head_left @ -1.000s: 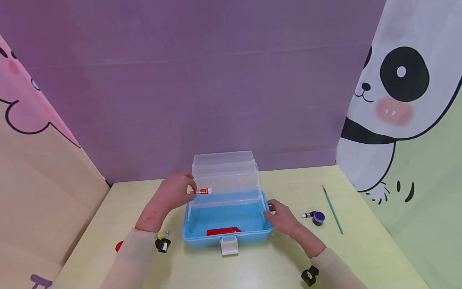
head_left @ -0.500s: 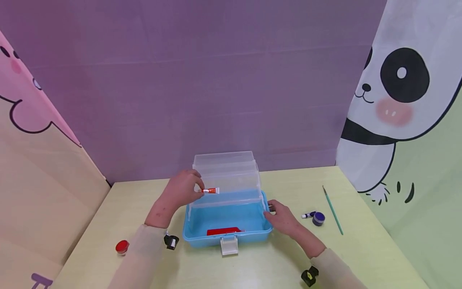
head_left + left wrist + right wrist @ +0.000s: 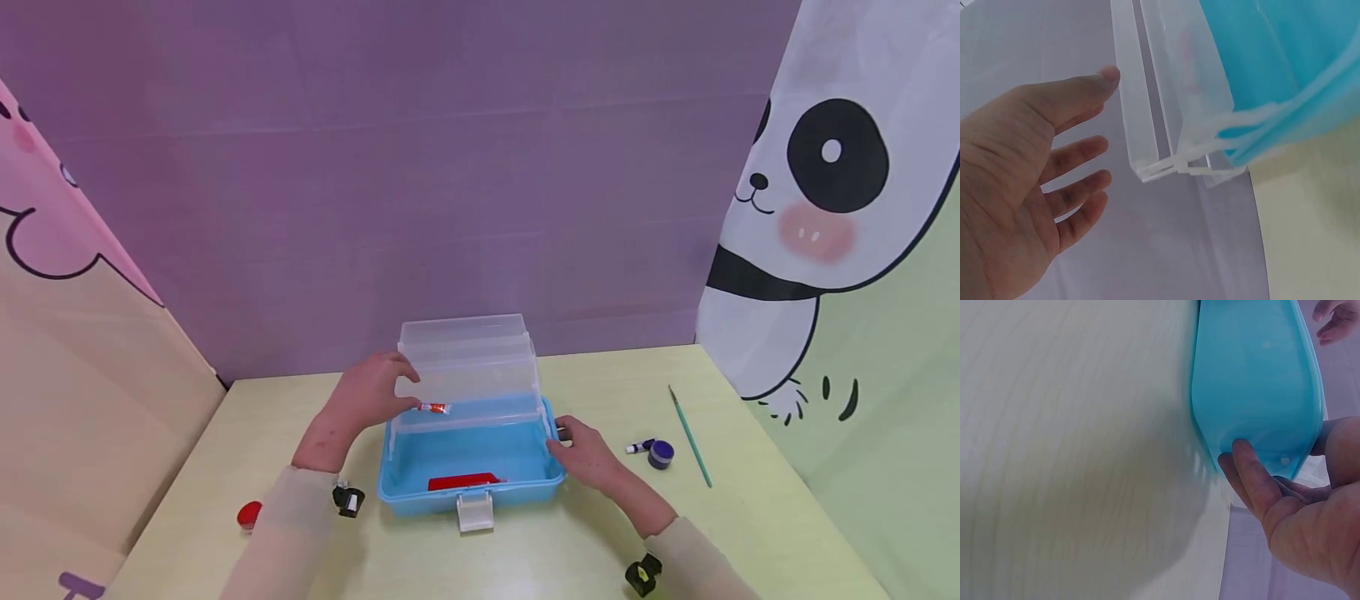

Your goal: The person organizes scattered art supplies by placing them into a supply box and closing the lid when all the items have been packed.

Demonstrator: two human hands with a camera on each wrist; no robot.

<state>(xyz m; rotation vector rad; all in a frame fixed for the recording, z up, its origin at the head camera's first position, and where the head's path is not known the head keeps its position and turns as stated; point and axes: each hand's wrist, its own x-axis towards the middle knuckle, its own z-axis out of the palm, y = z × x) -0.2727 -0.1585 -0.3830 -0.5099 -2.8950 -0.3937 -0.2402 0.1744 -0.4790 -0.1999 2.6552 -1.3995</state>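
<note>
A blue storage box (image 3: 517, 492) with a white latch (image 3: 475, 511) stands open on the table, its translucent trays (image 3: 465, 358) raised behind. My left hand (image 3: 372, 390) is beside the trays, thumb and fingers apart; in the left wrist view, the hand (image 3: 1029, 169) holds nothing. A small red-and-white tube (image 3: 437, 408) lies at the tray just off the thumb tip. My right hand (image 3: 587, 454) grips the box's right end; in the right wrist view, its fingers (image 3: 1254, 478) lie against the blue wall (image 3: 1254, 381) and the thumb is at the rim. A red tube-like item (image 3: 462, 481) lies inside the box.
To the right on the table (image 3: 555, 558) are a purple-lidded jar (image 3: 661, 453), a small white-and-dark tube (image 3: 640, 447) and a green paintbrush (image 3: 690, 433). A red-lidded jar (image 3: 248, 515) is by my left sleeve. A purple wall (image 3: 480, 167) rises behind the table.
My left hand carried the small tube right, then let go of it at the tray; its fingers spread and the hand drew slightly left. The right hand stayed on the box.
</note>
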